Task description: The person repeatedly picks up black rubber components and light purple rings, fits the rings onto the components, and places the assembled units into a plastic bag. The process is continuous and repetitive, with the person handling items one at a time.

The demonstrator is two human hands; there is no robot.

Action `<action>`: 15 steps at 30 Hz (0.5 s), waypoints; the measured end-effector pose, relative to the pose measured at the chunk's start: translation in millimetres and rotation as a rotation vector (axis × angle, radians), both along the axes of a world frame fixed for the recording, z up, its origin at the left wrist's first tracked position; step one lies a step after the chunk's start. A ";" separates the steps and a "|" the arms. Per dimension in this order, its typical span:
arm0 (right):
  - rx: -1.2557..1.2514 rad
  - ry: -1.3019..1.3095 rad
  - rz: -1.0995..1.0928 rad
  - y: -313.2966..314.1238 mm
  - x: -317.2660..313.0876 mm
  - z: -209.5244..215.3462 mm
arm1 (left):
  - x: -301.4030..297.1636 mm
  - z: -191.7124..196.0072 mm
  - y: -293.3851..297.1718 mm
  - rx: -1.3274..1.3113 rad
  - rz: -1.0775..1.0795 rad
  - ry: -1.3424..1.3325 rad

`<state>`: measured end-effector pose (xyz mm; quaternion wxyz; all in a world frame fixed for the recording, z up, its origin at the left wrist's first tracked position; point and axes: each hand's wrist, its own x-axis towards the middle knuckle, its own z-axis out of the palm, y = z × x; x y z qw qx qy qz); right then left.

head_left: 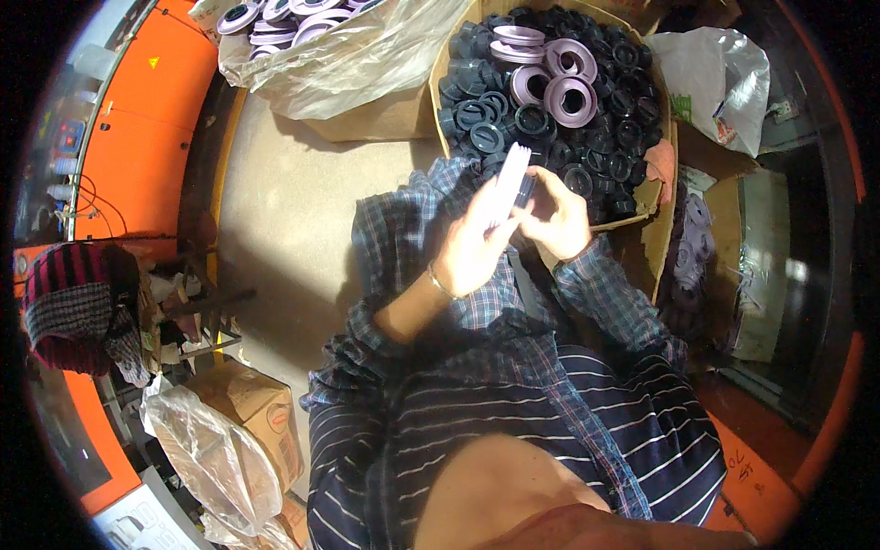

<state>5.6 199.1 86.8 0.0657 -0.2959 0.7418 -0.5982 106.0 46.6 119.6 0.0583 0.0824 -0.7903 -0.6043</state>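
In front of my body, my left hand point(466, 257) is closed around a pale lilac plastic ring point(509, 181), seen nearly edge-on and washed out by strong light. A black ribbed plastic cap point(526, 191) sits against its right side. The fingers of my right hand point(561, 225) curl around that cap, and both hands meet at the two parts. Just beyond them is a cardboard box point(656, 240) full of black ribbed caps point(488, 137). Several lilac flanged rings point(570, 101) lie on top of the black heap.
At the far left, a plastic-lined box point(367, 69) holds more lilac rings point(316, 23). Another carton with lilac parts point(694, 229) stands right. Orange machinery point(147, 137) lines the left side. A carton point(257, 403) with a clear bag sits near left; a white bag point(720, 87) hangs far right.
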 end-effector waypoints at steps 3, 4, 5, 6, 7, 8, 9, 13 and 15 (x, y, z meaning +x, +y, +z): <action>-0.372 -0.836 -0.080 -8.4 4.4 -10.1 | -2.4 -5.0 -4.0 -0.278 -0.202 0.299; -0.508 -1.049 -0.005 -6.7 1.7 -9.8 | -3.8 -8.4 -7.0 -0.345 -0.222 0.334; -0.646 -1.260 0.071 -8.2 2.6 -10.3 | -6.2 -12.2 -10.3 -0.411 -0.243 0.367; -0.542 -1.224 0.165 -5.6 0.0 -8.5 | -8.0 -15.8 -14.1 -0.476 -0.277 0.372; -0.429 -1.087 0.132 -5.2 -1.1 -7.6 | -8.3 -19.1 -15.5 -0.192 -0.174 0.276; -0.236 -0.816 0.124 -2.4 -1.3 -5.5 | -9.4 -21.3 -18.6 0.091 -0.085 0.140; 0.031 -0.387 0.029 -1.4 -2.0 -4.2 | -7.6 -22.3 -17.8 0.353 0.001 -0.083; 0.243 0.305 -0.078 0.2 4.1 -4.5 | -4.2 -20.9 -13.4 0.204 0.018 -0.009; -0.150 -0.554 0.011 -3.5 7.1 -9.2 | -1.0 -21.2 -7.7 -0.023 -0.109 -0.047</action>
